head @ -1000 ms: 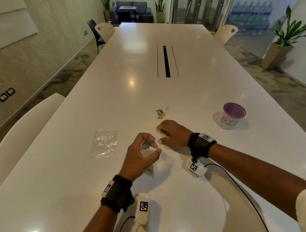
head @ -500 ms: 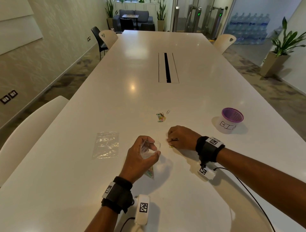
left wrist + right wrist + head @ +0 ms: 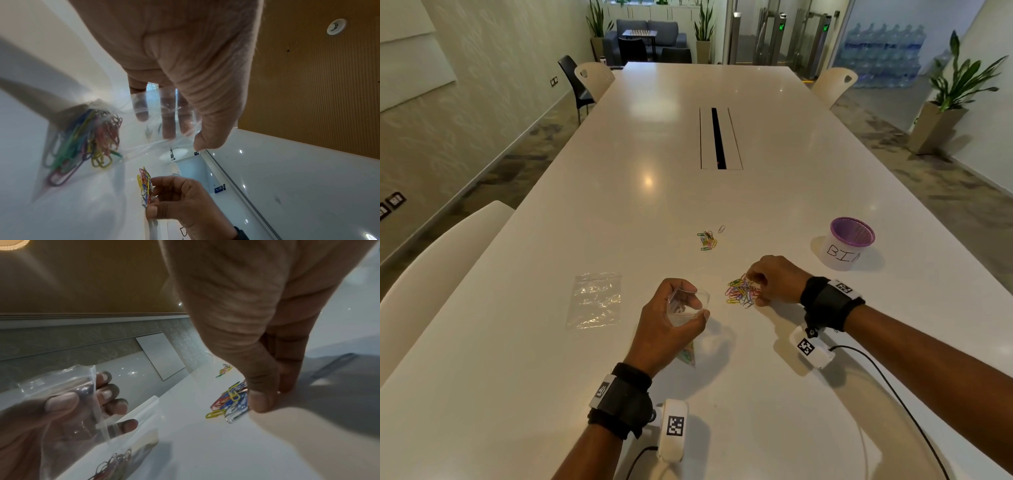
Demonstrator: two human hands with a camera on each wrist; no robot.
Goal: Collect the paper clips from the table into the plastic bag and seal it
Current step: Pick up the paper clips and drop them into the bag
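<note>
**Clip Collection Under Way: Bag Held Agape, Loose Clips on Table**

The left hand [image 3: 671, 329] gripped the plastic bag [image 3: 688, 303] by its mouth, thumb and fingers curled round the rim and holding it agape above the white table [image 3: 756, 394]. A bundle of coloured clips [image 3: 86, 142] sat in the bottom of the bag, which hung down to the table surface.

At three o'clock from the bag, the right hand [image 3: 774, 279] rested on the table with fingers curled down over a loose pile of paper clips [image 3: 741, 291]. In the right wrist view the thumb and fingers [image 3: 261, 386] were closing on the edge of that pile [image 3: 228, 400]; whether any clip was actually pinched could not be told.

A second, smaller cluster of clips [image 3: 708, 240] lay at twelve o'clock from the bag, well apart, with a single clip [image 3: 721, 229] just beside it.

A spare flat bag [image 3: 595, 299] lay at nine o'clock. A purple-rimmed tub marked "BIN" [image 3: 847, 243] stood at two o'clock.
</note>
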